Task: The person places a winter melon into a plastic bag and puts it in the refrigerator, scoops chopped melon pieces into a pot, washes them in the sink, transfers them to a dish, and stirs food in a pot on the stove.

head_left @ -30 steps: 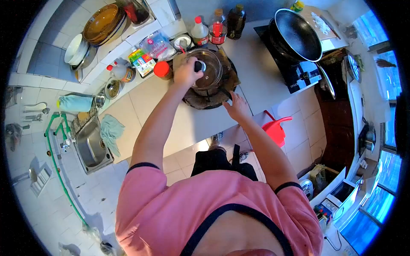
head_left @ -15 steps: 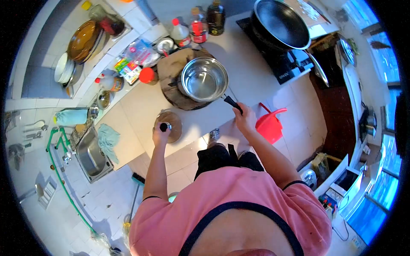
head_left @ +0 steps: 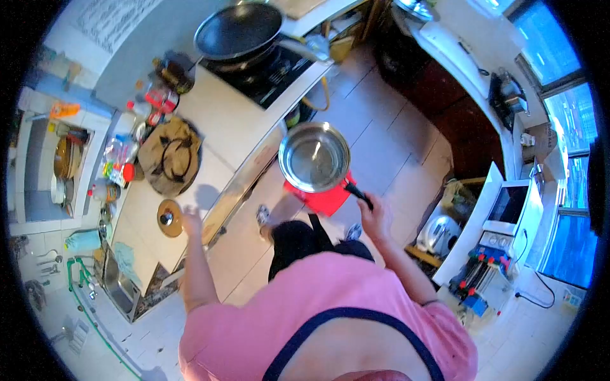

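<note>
My right hand [head_left: 377,220] is closed around the black handle [head_left: 358,194] of a shiny steel saucepan [head_left: 314,157]. The pan is held level over the floor, in front of the counter's edge. Some clear liquid seems to lie in it, though reflections blur this. A round glass lid [head_left: 170,218] with a black knob lies on the counter. Just right of that lid, my left hand [head_left: 192,222] is off the knob, its slightly blurred fingers apart and holding nothing. Behind the lid sits a round wooden chopping board [head_left: 169,157] with a dark ring mark.
A red plastic item [head_left: 325,202] stands on the floor beneath the saucepan. A black wok [head_left: 238,32] rests on the stove [head_left: 270,79] at the counter's far end. Bottles [head_left: 162,95] line the wall side. The sink [head_left: 121,286] is at left, and a toaster [head_left: 440,233] at right.
The saucepan has left the chopping board and moved right, past the counter edge, in my right hand. My left hand has let go of the lid's knob. The view has turned right.
</note>
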The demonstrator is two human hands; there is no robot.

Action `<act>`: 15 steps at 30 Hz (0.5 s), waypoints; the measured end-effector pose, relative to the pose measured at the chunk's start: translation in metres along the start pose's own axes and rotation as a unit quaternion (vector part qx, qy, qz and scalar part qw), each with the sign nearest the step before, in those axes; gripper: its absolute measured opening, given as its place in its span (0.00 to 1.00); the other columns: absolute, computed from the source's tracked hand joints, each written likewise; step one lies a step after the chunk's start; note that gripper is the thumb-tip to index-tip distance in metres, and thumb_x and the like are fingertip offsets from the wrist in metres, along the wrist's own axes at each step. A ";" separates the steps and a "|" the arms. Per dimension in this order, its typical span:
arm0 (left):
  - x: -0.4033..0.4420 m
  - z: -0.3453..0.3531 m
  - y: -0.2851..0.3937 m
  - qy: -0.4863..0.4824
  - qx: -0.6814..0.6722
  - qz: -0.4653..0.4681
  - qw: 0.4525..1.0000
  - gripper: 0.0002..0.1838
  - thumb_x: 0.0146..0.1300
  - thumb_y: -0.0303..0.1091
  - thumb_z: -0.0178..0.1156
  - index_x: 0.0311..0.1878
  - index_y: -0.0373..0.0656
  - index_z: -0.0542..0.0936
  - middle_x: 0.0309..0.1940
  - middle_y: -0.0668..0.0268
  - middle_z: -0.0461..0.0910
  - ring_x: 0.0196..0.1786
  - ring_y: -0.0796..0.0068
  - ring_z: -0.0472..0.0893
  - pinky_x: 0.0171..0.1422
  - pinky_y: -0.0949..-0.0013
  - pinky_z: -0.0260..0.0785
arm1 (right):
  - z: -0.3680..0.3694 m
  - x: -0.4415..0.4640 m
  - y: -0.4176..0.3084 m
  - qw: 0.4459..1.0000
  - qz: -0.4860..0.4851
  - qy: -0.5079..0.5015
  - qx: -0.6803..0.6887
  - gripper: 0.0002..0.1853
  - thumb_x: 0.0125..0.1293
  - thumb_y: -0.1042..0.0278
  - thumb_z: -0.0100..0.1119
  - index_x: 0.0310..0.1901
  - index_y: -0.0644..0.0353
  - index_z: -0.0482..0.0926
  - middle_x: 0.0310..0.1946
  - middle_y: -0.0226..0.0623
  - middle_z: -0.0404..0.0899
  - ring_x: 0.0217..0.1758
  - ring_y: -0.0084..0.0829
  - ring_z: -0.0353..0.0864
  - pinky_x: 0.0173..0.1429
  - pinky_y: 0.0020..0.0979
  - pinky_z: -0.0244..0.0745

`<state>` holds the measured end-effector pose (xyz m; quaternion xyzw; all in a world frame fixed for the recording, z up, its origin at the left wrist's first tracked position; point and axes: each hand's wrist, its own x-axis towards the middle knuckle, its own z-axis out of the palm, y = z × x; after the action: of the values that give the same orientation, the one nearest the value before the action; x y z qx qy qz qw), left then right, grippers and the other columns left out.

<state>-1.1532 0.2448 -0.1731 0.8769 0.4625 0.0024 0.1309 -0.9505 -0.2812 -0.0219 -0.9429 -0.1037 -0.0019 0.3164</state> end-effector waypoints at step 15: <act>-0.301 0.051 0.650 -0.513 -0.608 0.050 0.604 0.17 0.64 0.39 0.54 0.51 0.37 0.69 0.42 0.67 0.73 0.44 0.79 0.73 0.49 0.74 0.67 | -0.147 0.112 0.146 0.990 0.099 0.056 0.081 0.15 0.59 0.68 0.55 0.48 0.57 0.75 0.39 0.44 0.78 0.43 0.43 0.76 0.48 0.38 0.69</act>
<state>-0.7927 -0.3608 -0.0362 0.4744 0.1667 -0.1610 0.8492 -0.8034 -0.4605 0.0166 -0.9184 0.0080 -0.0153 0.3953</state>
